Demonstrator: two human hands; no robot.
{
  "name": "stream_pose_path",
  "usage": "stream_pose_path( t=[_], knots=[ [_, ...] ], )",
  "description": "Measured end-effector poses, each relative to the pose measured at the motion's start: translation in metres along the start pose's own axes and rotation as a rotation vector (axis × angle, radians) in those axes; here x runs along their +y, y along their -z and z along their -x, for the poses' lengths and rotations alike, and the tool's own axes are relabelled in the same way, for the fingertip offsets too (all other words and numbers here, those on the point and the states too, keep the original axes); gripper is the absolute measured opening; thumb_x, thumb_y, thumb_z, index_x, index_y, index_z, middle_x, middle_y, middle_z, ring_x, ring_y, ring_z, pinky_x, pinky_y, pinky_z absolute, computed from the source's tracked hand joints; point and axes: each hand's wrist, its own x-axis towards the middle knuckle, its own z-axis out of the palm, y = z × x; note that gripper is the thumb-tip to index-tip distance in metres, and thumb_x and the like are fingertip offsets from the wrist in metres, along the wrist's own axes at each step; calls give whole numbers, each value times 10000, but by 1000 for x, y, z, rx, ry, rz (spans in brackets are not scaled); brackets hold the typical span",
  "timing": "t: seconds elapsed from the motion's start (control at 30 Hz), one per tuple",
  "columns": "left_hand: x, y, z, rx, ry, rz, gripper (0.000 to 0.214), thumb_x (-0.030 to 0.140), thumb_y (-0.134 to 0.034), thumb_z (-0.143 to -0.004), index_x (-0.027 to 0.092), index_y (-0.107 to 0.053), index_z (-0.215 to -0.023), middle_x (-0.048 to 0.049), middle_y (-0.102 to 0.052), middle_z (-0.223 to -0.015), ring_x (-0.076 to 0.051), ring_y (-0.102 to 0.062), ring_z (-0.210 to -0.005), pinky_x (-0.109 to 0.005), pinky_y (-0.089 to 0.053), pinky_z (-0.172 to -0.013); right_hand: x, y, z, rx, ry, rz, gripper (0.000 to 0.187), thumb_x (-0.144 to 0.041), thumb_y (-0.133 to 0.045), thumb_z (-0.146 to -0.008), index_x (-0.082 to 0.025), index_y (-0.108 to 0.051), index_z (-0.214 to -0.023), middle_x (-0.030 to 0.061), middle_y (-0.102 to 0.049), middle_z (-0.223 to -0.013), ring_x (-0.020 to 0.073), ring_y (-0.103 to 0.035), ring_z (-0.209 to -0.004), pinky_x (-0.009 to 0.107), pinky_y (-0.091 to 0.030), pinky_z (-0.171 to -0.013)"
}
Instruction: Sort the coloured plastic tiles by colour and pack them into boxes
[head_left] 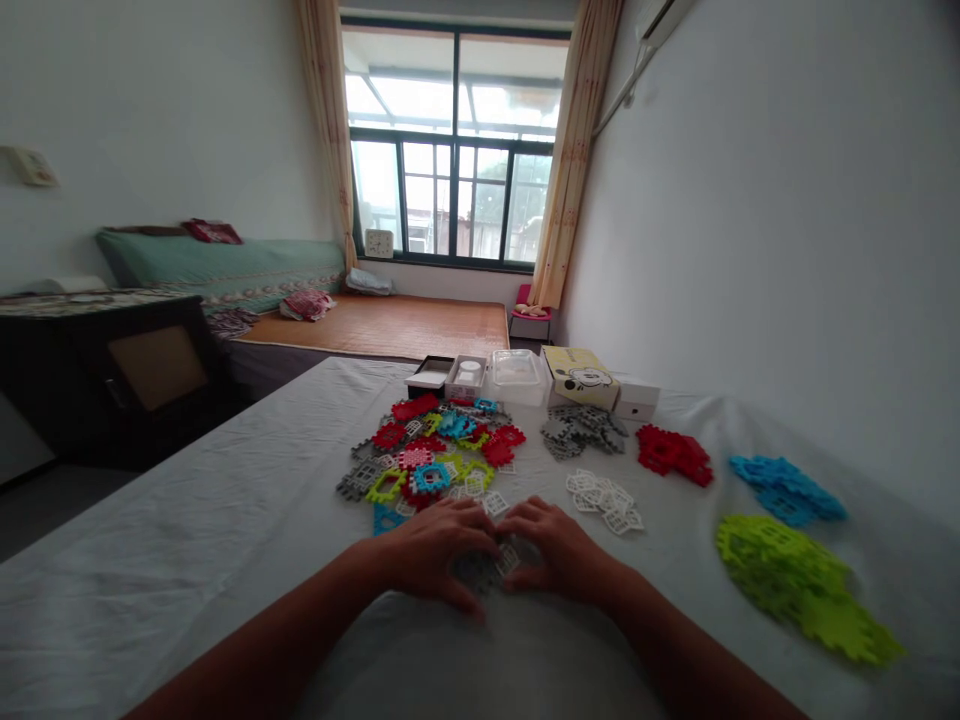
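Near the front of the surface, the left hand and right hand sit together, fingers closed over the grey pieces and a white piece between them. Fitting them likely goes best flat on the cloth, slots lined up, pressure even. The mixed pile lies just beyond the knuckles. Bare cloth opens leftward; the white pile and green pile crowd the right.

Grey pieces by the counter's near edge are mostly covered by the left hand and right hand. Count, shape and grip are not discernible. Both forearms are cut off by the bottom edge. Print on the yellow box at the far edge is too small to read.
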Motion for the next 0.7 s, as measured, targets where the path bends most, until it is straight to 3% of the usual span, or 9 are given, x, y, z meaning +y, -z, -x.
stream_pose_path(
  t=[0.13, 0.3, 0.47, 0.57, 0.7],
  knots=[
    [2, -1, 2, -20, 46, -32, 517, 480, -749, -670, 291, -615, -1132, -35, -610, -1116, -228, -559, -1016, -320, -421, -916, -1, -5, -2, 32, -115, -74, 346, -358, -718, -714, -254, -656, -1038, 35, -647, -1000, 179, -579, -904, 286, -463, -806],
    [-3, 5, 3, 37, 113, -37, 410, 305, -711, -729, 287, -607, -1126, -16, -597, -1121, -190, -560, -1003, -265, -446, -883, 32, 10, 6, 182, -263, -150, 175, -347, -585, -822, -213, -678, -889, 9, -666, -813, 136, -600, -705, 240, -469, -662],
    [-8, 12, 5, 142, 245, -244, 247, 256, -607, -777, 262, -623, -1023, -26, -606, -1040, -206, -545, -975, -302, -456, -821, 72, 32, 20, 421, -443, 226, 253, -344, -494, -882, -207, -702, -920, 68, -684, -925, 214, -598, -885, 343, -460, -818],
    [-14, 10, 6, 158, 290, -365, 141, 272, -584, -795, 248, -639, -923, -32, -611, -998, -223, -537, -965, -352, -438, -832, 66, 23, 16, 423, -388, 394, 289, -300, -476, -897, -216, -660, -1102, 91, -646, -1106, 247, -522, -1066, 393, -420, -921],
    [-19, 2, 5, 191, 292, -406, 209, 274, -554, -835, 265, -619, -1033, -32, -612, -1024, -233, -518, -1013, -400, -385, -912, 31, -7, -3, 204, -157, 357, 349, -270, -405, -938, -275, -558, -1252, 49, -581, -1270, 225, -432, -1206, 397, -382, -979]
  ],
)
